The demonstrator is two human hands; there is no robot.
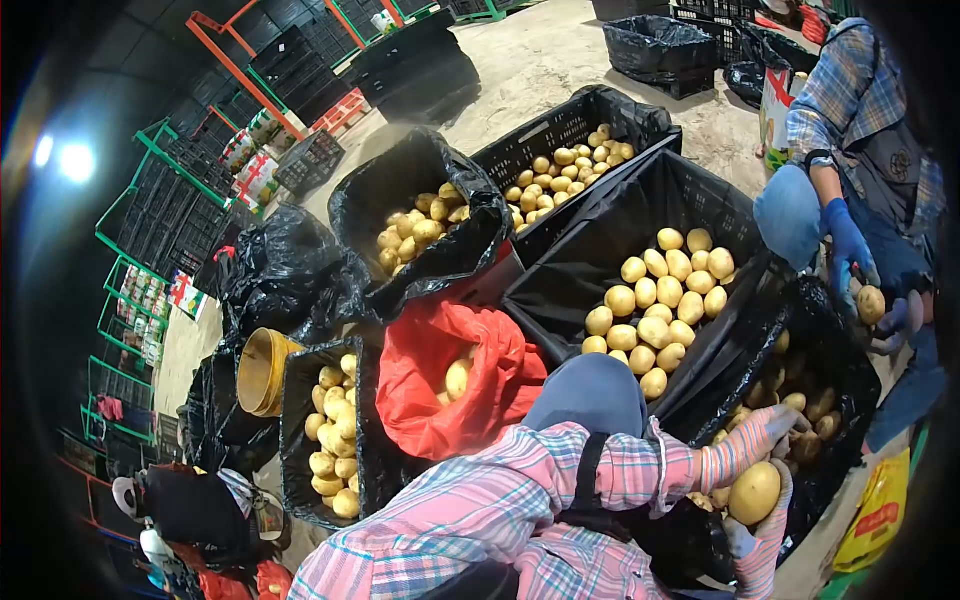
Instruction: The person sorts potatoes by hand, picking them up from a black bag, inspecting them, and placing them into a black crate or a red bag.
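Observation:
My right hand (768, 545), in a striped glove with pale fingertips, is closed around a large yellow potato (755, 493). Just above it, my left hand (745, 447), gloved the same way, reaches over a black-lined bin (855, 375) of potatoes. Its fingers are stretched out and slightly bent, with no potato seen in them. Potatoes (825, 425) in that bin lie partly behind both hands. Beyond my knee, a black-lined crate (560, 290) holds several rows of sorted yellow potatoes (660, 300).
A red bag (430, 380) and a narrow crate (290, 420) with potatoes stand left of my knee, near a yellow bucket (262, 372). Farther back are two more lined containers of potatoes. At right, a person in blue gloves (848, 245) holds a potato. A yellow bag (878, 510) lies lower right.

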